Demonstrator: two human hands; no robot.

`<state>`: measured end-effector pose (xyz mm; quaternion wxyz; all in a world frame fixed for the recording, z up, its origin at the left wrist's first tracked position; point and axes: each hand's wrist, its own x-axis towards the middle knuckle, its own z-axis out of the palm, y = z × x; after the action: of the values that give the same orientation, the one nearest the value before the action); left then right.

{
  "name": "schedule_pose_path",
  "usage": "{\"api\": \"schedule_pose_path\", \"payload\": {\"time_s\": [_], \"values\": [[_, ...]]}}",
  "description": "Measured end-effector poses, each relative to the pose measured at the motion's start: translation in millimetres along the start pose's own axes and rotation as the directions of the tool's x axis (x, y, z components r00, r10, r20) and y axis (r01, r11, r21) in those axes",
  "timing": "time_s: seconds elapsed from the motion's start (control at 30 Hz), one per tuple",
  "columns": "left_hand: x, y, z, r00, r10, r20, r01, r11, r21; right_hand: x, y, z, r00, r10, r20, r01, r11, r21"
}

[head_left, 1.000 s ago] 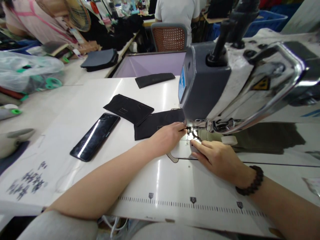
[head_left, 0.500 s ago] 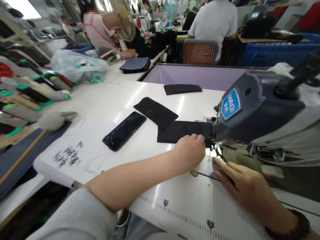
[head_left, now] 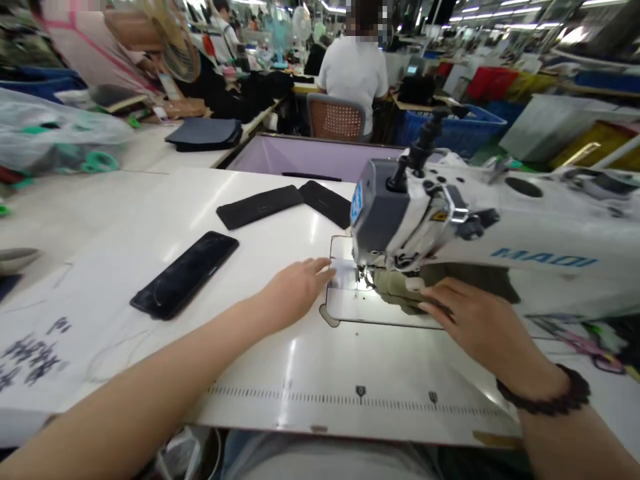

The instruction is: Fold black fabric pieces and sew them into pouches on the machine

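Note:
My left hand reaches to the left edge of the needle plate, its fingers stretched and slightly apart, with no object visible in them. At the right of the needle, my right hand pinches the near edge of an olive-green fabric piece; a dark strip shows between the fingers. The sewing machine stands over the plate with its lamp lit. Behind the left hand lie two black fabric pieces, touching at their ends. The machine head partly hides the right one.
A black phone lies on the white table left of my hand. Farther back are a dark fabric stack, a clear plastic bag and a purple-lined trough. Pink-handled scissors lie at right. A person in white sits ahead.
The view has turned right. My left hand has come off the black pieces, which now lie farther back. My right hand has moved to the olive-green fabric, which is now closer to the needle.

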<state>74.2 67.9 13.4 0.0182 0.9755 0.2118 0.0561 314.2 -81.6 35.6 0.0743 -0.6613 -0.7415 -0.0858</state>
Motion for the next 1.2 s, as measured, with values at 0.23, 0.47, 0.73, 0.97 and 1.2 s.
{"api": "schedule_pose_path", "payload": {"time_s": [0.23, 0.47, 0.73, 0.97, 1.2], "values": [[-61, 42, 15.5, 0.980, 0.109, -0.164, -0.134, 0.979, -0.152, -2, 22, 13, 0.984, 0.072, 0.160, -0.068, 0.997, -0.028], [-64, 47, 11.1, 0.981, 0.095, -0.167, -0.128, 0.973, -0.194, 0, 27, 7, 0.985, 0.047, 0.166, -0.067, 0.991, 0.113], [-66, 55, 8.5, 0.986, 0.089, -0.144, -0.117, 0.972, -0.203, -1, 39, 14, 0.980, 0.193, -0.043, -0.176, 0.952, 0.251], [-66, 59, 9.3, 0.978, 0.121, -0.173, -0.149, 0.976, -0.162, -9, 59, 24, 0.860, 0.440, -0.258, -0.345, 0.875, 0.340], [-55, 81, 4.6, 0.953, 0.107, -0.285, -0.177, 0.956, -0.234, -67, -1, -24, 0.946, 0.160, -0.281, -0.146, 0.987, 0.069]]}}
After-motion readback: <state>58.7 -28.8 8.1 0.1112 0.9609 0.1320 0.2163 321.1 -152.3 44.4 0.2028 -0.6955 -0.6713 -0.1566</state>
